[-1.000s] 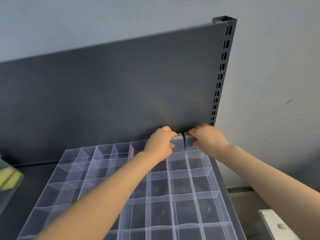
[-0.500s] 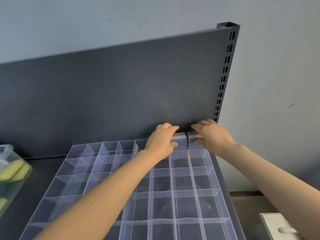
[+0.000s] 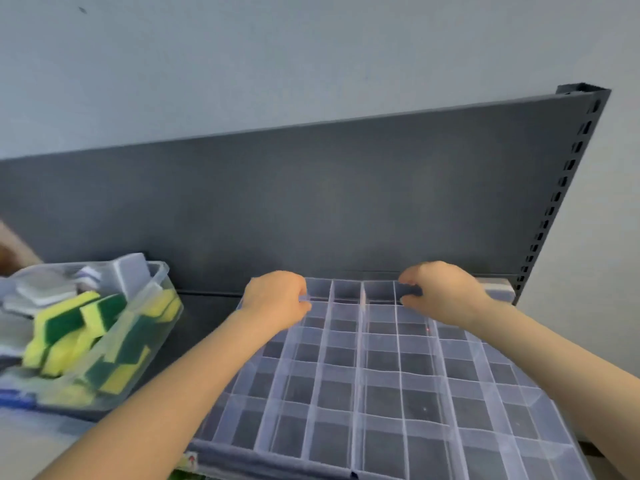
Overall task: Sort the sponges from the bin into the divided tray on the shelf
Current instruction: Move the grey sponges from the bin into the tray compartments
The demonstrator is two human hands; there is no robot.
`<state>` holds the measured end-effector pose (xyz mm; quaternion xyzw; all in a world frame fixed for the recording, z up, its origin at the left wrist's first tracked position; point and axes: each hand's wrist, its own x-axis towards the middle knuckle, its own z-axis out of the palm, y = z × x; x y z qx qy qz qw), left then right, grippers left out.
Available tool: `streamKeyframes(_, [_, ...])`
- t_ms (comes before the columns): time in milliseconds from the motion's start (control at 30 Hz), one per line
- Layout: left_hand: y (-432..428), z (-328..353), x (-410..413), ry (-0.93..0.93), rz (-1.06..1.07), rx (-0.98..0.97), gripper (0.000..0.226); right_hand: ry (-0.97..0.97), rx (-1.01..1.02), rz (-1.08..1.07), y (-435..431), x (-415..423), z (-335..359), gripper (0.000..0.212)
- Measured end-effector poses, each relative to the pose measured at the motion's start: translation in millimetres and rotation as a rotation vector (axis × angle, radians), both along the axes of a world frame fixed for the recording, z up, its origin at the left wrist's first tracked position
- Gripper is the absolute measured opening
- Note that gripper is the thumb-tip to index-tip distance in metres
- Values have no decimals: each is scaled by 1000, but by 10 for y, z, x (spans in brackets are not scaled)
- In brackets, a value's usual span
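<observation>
The clear divided tray [image 3: 381, 441] lies on the dark shelf in front of me. Grey sponges [image 3: 498, 289] sit in its back right compartments, partly hidden behind my right wrist. My left hand [image 3: 277, 301] hovers over the tray's back left corner, fingers loosely curled and holding nothing. My right hand [image 3: 445, 292] hovers over the back row, thumb and fingers apart with nothing between them. To the left stands the clear bin [image 3: 152, 323], holding several yellow-and-green sponges [image 3: 65, 323] and grey sponges [image 3: 131, 273].
The dark back panel [image 3: 311, 202] rises right behind the tray and bin. A slotted upright [image 3: 568, 168] stands at the right end. The tray's front edge overhangs toward me. A blurred brown shape [image 3: 14, 247] shows at the far left edge.
Both hands have let go of the grey sponges in the back right compartments and moved left along the back row. My view swung left, bringing the bin into sight.
</observation>
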<state>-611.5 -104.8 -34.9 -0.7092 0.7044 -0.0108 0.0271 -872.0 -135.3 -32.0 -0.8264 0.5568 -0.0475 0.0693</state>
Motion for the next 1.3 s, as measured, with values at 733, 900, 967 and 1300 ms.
streamKeyframes(733, [1549, 539, 3689, 188, 275, -294, 19, -157, -82, 239, 889, 3396, 389, 47])
streamKeyframes(900, [1378, 459, 4139, 183, 281, -304, 26, -149, -79, 287, 682, 3907, 367, 43])
streamKeyframes(967, [1259, 421, 4320, 182, 301, -300, 37, -156, -84, 312, 531, 4119, 328, 40])
streamKeyframes(1300, [495, 428, 5055, 137, 348, -261, 33, -101, -64, 384, -361, 5077, 107, 44])
